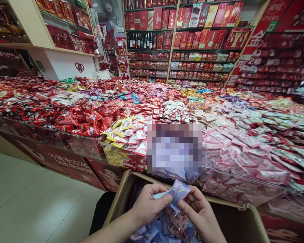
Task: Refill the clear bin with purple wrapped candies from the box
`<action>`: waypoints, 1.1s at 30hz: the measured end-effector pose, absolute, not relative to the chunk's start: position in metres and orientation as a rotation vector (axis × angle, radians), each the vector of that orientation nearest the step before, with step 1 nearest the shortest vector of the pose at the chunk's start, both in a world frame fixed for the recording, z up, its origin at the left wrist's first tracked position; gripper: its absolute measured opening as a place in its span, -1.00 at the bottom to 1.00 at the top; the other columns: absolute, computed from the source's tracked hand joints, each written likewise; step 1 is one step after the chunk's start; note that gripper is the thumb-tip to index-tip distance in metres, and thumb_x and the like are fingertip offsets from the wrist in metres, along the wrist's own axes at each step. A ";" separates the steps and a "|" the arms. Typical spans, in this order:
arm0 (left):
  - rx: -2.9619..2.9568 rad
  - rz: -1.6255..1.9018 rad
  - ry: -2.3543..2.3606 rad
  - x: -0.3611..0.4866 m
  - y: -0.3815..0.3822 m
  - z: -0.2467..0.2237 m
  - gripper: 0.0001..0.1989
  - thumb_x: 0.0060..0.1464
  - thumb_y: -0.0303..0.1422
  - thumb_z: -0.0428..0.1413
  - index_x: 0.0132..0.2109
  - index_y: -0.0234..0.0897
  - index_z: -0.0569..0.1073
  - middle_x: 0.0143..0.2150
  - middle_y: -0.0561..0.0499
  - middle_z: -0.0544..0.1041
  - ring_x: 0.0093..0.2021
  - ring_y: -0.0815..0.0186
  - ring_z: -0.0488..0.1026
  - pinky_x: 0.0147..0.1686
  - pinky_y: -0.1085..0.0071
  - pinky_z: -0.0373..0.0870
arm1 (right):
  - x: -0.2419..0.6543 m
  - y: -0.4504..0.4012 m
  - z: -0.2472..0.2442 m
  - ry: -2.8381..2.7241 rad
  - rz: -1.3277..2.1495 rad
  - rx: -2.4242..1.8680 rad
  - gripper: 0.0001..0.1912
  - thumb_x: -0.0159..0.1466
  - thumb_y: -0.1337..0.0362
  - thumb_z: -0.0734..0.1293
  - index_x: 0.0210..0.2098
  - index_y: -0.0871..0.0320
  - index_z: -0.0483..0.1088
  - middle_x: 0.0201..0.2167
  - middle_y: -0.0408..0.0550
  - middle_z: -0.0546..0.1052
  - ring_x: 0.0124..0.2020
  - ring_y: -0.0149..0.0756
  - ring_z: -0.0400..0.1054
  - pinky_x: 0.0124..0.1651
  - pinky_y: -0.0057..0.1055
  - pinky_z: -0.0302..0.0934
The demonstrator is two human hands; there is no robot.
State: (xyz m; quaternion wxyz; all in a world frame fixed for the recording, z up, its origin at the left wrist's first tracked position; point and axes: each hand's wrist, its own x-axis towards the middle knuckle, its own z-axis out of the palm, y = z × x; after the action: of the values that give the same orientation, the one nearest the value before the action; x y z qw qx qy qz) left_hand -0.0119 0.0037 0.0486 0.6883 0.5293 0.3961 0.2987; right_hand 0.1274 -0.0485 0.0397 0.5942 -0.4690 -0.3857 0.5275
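Note:
Above an open cardboard box (255,219), both hands come together on small shiny wrapped packets. My left hand (148,204) pinches a pale blue-purple packet (160,194) between thumb and fingers. A purple packet with yellow marks (180,189) sits upright between the two hands, and my right hand (197,209) grips its right edge with thumb and fingers. Whether the left thumb also holds this second packet I cannot tell. Under my hands, many similar purple packets (152,231) lie in the box, with a red-and-white one (177,223) among them.
Past the box runs a long display of clear bins heaped with wrapped sweets: red packets (83,118), yellow-and-white packets (126,131) and pink packets (240,152). A blurred patch (176,148) covers one bin. Shelves of red boxes and bottles (140,40) stand behind. Tiled floor (40,202) lies left.

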 end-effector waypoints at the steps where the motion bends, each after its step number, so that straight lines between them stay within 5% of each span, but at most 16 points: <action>1: 1.204 0.669 0.892 -0.013 0.004 0.048 -0.71 -0.19 -0.18 0.17 -0.45 -0.37 0.39 -0.63 0.07 0.40 -0.64 0.45 0.32 -0.69 0.60 0.12 | 0.128 -0.049 0.041 -0.907 1.201 -1.099 -0.71 0.02 0.14 0.35 -0.32 0.14 0.27 -0.39 -0.06 0.44 -0.33 -0.31 0.31 -0.24 -0.39 0.21; 6: 1.269 0.605 0.829 -0.016 0.003 0.047 -0.72 -0.17 -0.23 0.18 -0.36 -0.36 0.41 -0.56 0.08 0.39 -0.58 0.44 0.34 -0.66 0.60 0.15 | 0.131 -0.051 0.041 -1.025 1.161 -1.158 -0.74 0.06 0.16 0.32 -0.33 0.14 0.24 -0.53 -0.15 0.37 -0.49 -0.40 0.26 -0.43 -0.49 0.17; 11: 1.255 0.621 0.770 -0.019 0.003 0.050 -0.71 -0.12 -0.23 0.15 -0.28 -0.35 0.43 -0.50 0.07 0.39 -0.59 0.49 0.31 -0.63 0.60 0.18 | 0.132 -0.057 0.045 -1.211 0.941 -1.229 -0.67 0.11 0.17 0.27 -0.16 0.11 0.16 -0.45 -0.11 0.39 -0.42 -0.36 0.28 -0.39 -0.47 0.18; 16: 1.233 0.616 0.831 -0.018 0.003 0.052 -0.64 -0.11 -0.14 0.10 -0.23 -0.34 0.37 -0.46 0.05 0.39 -0.60 0.44 0.34 -0.71 0.60 0.13 | 0.153 -0.027 0.118 -1.681 0.243 -1.443 -0.61 0.13 0.25 0.24 -0.06 0.15 0.14 -0.36 -0.03 0.41 -0.43 -0.36 0.30 -0.34 -0.45 0.17; 21: 1.231 0.594 0.845 -0.015 0.000 0.049 -0.67 -0.11 -0.19 0.11 -0.24 -0.34 0.35 -0.45 0.08 0.36 -0.59 0.46 0.34 -0.69 0.61 0.15 | 0.169 0.072 0.183 -2.084 -0.048 -1.997 -0.57 0.09 0.35 0.24 -0.04 0.28 0.15 -0.41 0.06 0.47 -0.36 -0.20 0.34 -0.38 -0.40 0.14; 24: 1.232 0.573 0.825 -0.017 -0.002 0.044 -0.71 -0.09 -0.24 0.09 -0.25 -0.35 0.33 -0.48 0.10 0.35 -0.61 0.49 0.31 -0.66 0.61 0.17 | 0.172 0.129 0.172 -2.202 -0.018 -2.318 -0.44 -0.06 0.37 0.34 -0.06 0.40 0.19 -0.29 0.22 0.46 -0.32 -0.12 0.35 -0.43 -0.41 0.15; 29: 1.256 0.558 0.808 -0.021 -0.003 0.036 -0.75 -0.06 -0.28 0.06 -0.25 -0.36 0.34 -0.51 0.10 0.35 -0.61 0.50 0.29 -0.58 0.57 0.23 | 0.181 0.168 0.133 -2.399 0.119 -2.613 -0.66 -0.13 0.47 0.34 -0.30 0.34 0.42 -0.33 0.17 0.49 -0.29 -0.12 0.38 -0.39 -0.41 0.21; 33: 1.351 0.555 0.823 -0.023 -0.004 0.036 -0.75 -0.05 -0.27 0.05 -0.24 -0.36 0.37 -0.44 0.05 0.38 -0.55 0.46 0.31 -0.53 0.54 0.25 | 0.185 0.164 0.129 -2.332 0.014 -2.678 -0.66 -0.07 0.49 0.29 -0.26 0.31 0.44 -0.26 0.20 0.48 -0.23 -0.07 0.37 -0.32 -0.31 0.24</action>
State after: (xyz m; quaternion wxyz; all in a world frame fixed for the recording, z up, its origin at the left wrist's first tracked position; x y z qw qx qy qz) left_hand -0.0226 -0.0042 0.0361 0.6688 0.5990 0.3652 0.2459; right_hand 0.1846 0.1642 0.1285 -0.2031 -0.7385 -0.6430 0.0039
